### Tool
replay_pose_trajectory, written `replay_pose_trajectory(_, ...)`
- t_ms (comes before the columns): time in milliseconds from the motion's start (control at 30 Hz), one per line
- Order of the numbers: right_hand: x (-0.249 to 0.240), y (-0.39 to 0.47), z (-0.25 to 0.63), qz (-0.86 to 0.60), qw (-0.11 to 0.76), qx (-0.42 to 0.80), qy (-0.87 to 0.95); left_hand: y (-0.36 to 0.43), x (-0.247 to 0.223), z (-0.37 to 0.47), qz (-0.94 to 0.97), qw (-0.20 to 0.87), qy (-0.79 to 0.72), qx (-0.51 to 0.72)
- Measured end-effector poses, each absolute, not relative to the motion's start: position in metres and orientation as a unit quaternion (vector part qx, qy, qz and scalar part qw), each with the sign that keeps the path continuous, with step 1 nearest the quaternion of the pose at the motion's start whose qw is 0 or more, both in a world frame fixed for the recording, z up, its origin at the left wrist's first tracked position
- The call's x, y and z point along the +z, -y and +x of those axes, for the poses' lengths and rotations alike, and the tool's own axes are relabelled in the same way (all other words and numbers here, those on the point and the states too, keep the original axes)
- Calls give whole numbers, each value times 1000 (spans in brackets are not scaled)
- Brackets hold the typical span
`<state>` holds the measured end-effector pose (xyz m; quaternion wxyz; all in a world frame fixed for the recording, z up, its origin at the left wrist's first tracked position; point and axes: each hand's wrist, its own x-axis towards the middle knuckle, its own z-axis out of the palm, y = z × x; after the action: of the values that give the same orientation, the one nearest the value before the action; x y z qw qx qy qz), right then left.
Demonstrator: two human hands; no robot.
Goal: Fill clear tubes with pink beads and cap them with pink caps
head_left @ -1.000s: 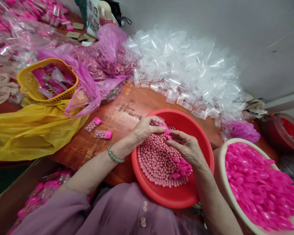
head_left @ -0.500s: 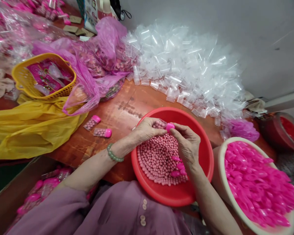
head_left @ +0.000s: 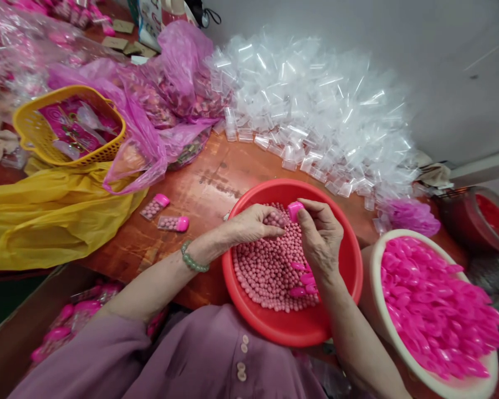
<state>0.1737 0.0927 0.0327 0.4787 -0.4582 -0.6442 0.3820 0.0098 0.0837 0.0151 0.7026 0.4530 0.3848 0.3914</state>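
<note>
My left hand (head_left: 251,224) is closed around a small clear plastic container (head_left: 275,218) full of pink beads, its end pointing right. Between the thumb and fingers of my right hand (head_left: 322,235) is a bright pink cap (head_left: 295,210), a little apart from that container. Both hands are over a red basin (head_left: 270,328) with a heap of pink beads (head_left: 260,271) inside. Several pink plastic pieces (head_left: 303,289) lie on the beads, below my right hand. Two capped containers of beads, one nearer (head_left: 172,223) and one farther (head_left: 154,206), lie on the table left of the basin.
A large pile of clear empty containers (head_left: 307,105) covers the back of the table (head_left: 208,183). At right stands a cream bucket (head_left: 376,288) heaped with pink plastic pieces. A yellow basket (head_left: 29,119), a yellow bag (head_left: 58,216) and pink bags (head_left: 183,55) are at left.
The pink cap in my right hand has come away from the end of the bead container, leaving a gap. The view has shifted slightly.
</note>
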Motion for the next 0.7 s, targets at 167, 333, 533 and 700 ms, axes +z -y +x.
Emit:
replay_pose_trajectory(167, 32, -91, 169, -399, 459, 287, 740, -83, 11, 9, 472, 714, -360, 371)
replay_pose_trajectory(333, 33, -92, 172, -389, 437, 220, 780, -83, 12, 9, 461, 732, -341, 368)
replay_pose_trajectory(533, 41, -96, 178, -385, 357, 234, 818, -83, 14, 7, 507, 707, -362, 335)
replay_pose_trajectory(700, 47, -98, 185, -376, 313, 263, 832, -82, 15, 5, 559, 667, -381, 311)
